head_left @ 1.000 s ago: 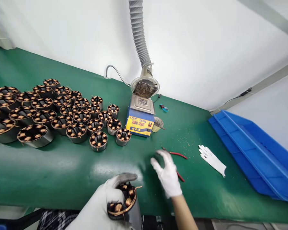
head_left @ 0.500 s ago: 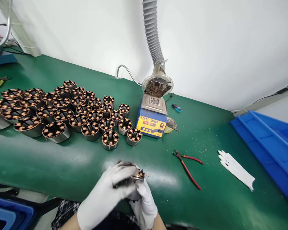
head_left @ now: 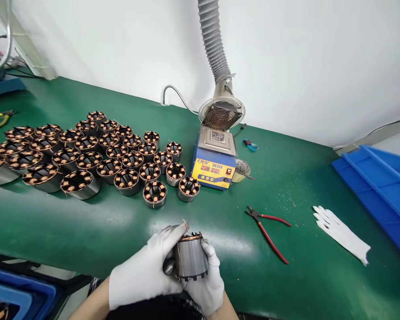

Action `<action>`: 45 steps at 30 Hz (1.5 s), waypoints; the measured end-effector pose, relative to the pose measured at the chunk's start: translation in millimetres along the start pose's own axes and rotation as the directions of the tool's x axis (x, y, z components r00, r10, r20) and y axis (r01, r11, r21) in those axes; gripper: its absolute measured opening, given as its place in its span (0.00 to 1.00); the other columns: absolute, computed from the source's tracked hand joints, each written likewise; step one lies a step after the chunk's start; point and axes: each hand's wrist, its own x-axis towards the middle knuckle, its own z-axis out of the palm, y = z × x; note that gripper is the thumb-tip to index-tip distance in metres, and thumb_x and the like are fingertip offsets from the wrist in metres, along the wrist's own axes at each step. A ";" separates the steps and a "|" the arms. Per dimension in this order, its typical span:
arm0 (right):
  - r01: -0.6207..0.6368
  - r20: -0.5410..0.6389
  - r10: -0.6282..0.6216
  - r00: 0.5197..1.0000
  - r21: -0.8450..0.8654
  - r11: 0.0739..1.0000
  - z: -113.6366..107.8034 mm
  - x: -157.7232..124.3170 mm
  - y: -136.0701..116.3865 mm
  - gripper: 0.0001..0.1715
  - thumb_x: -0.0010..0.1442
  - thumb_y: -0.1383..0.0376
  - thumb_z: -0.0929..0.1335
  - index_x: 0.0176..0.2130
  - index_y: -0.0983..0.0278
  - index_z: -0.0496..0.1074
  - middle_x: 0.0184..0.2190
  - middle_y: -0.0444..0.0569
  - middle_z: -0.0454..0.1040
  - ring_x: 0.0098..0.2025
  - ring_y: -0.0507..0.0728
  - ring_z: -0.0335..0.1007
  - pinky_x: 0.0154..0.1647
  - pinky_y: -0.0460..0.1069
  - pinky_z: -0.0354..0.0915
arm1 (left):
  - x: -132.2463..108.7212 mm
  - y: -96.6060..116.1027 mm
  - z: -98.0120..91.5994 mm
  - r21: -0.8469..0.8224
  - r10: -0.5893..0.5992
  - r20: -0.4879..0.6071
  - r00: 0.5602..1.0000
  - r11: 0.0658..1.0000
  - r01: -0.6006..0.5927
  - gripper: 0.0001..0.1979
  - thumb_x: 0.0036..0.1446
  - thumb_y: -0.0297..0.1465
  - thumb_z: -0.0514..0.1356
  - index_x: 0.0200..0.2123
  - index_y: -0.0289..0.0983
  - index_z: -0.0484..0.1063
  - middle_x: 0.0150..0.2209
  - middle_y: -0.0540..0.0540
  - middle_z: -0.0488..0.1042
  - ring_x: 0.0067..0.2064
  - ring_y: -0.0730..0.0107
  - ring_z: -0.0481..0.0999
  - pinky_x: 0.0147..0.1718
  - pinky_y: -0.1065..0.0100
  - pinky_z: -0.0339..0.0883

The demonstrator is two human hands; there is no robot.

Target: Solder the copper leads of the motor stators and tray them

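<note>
Both my white-gloved hands hold one motor stator (head_left: 190,257), a grey steel cylinder with copper windings, tipped on its side at the near edge of the green bench (head_left: 86,226). My left hand (head_left: 146,271) wraps its left side with a finger over the top. From below and the right, my right hand (head_left: 206,286) cups it. A thin copper wire end sticks up from the stator. Several more stators (head_left: 86,155) stand in rows on the bench's left half.
A blue and yellow solder pot (head_left: 215,162) sits mid-bench under a grey fume hose (head_left: 216,49). Red-handled pliers (head_left: 268,229) lie right of my hands, then a loose white glove (head_left: 342,233) and a blue bin (head_left: 383,186). Yellow-handled cutters (head_left: 0,116) lie far left.
My right hand left the pliers and came in to the stator. The stator, first held end-up in my left hand alone, now lies on its side between both hands.
</note>
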 end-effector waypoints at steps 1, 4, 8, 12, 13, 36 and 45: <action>0.013 -0.017 -0.013 1.000 -0.005 1.000 -0.7 0.1 1.3 0.21 0.47 0.52 0.70 0.36 0.64 0.74 0.33 0.49 0.78 0.38 0.60 0.73 0.40 0.54 0.67 | 0.3 3.8 1.8 0.061 0.019 0.004 1.000 0.998 -0.019 0.50 0.24 0.23 0.70 0.57 0.41 0.60 0.55 0.41 0.66 0.57 0.50 0.63 0.58 0.55 0.54; 0.029 0.007 -0.029 1.000 -0.045 0.999 -1.3 1.0 4.6 0.19 0.48 0.54 0.69 0.37 0.63 0.74 0.34 0.48 0.78 0.34 0.59 0.73 0.36 0.54 0.68 | 9.3 18.2 13.0 -0.157 -0.016 -0.187 0.982 0.988 -0.014 0.26 0.34 0.28 0.68 0.43 0.40 0.74 0.42 0.46 0.76 0.46 0.60 0.73 0.50 0.64 0.64; 0.015 0.175 0.005 0.985 -0.111 0.994 2.2 1.7 3.9 0.23 0.50 0.51 0.67 0.34 0.69 0.74 0.27 0.52 0.77 0.22 0.56 0.71 0.24 0.51 0.66 | 24.6 22.2 22.4 -0.631 -0.292 -0.392 0.873 0.776 -0.024 0.08 0.42 0.35 0.66 0.25 0.37 0.74 0.21 0.52 0.74 0.18 0.78 0.68 0.17 0.76 0.64; -0.002 0.217 0.029 0.976 -0.123 0.992 6.8 0.4 -1.1 0.28 0.50 0.49 0.66 0.39 0.71 0.73 0.28 0.54 0.77 0.24 0.57 0.72 0.24 0.50 0.65 | 23.0 3.5 13.2 -0.729 -0.276 -0.581 0.766 0.594 -0.339 0.13 0.42 0.42 0.66 0.28 0.40 0.72 0.24 0.55 0.74 0.29 0.75 0.75 0.38 0.71 0.71; -0.028 0.199 0.051 0.979 -0.121 0.992 6.9 -0.1 -2.1 0.30 0.49 0.48 0.66 0.40 0.71 0.72 0.29 0.55 0.77 0.26 0.58 0.73 0.26 0.51 0.66 | 19.0 -2.9 10.8 -0.714 -0.253 -0.591 0.766 0.606 -0.351 0.14 0.42 0.41 0.67 0.31 0.40 0.73 0.28 0.53 0.76 0.36 0.72 0.76 0.44 0.69 0.69; -0.091 0.193 0.154 0.969 -0.300 0.950 -16.2 -2.4 6.7 0.36 0.50 0.40 0.62 0.38 0.68 0.74 0.26 0.55 0.75 0.22 0.58 0.70 0.24 0.53 0.66 | 17.9 2.4 2.1 -0.695 -0.249 -0.565 0.787 0.658 -0.290 0.20 0.40 0.49 0.65 0.28 0.39 0.74 0.25 0.52 0.76 0.33 0.71 0.74 0.39 0.70 0.68; 0.266 0.256 -0.160 0.953 -0.457 0.849 5.7 3.0 1.6 0.28 0.40 0.55 0.74 0.40 0.66 0.73 0.37 0.54 0.76 0.44 0.64 0.71 0.48 0.57 0.64 | 0.4 18.6 18.0 -0.603 -0.299 -0.448 0.842 0.797 -0.038 0.11 0.28 0.32 0.72 0.18 0.34 0.76 0.21 0.47 0.76 0.27 0.69 0.72 0.30 0.71 0.67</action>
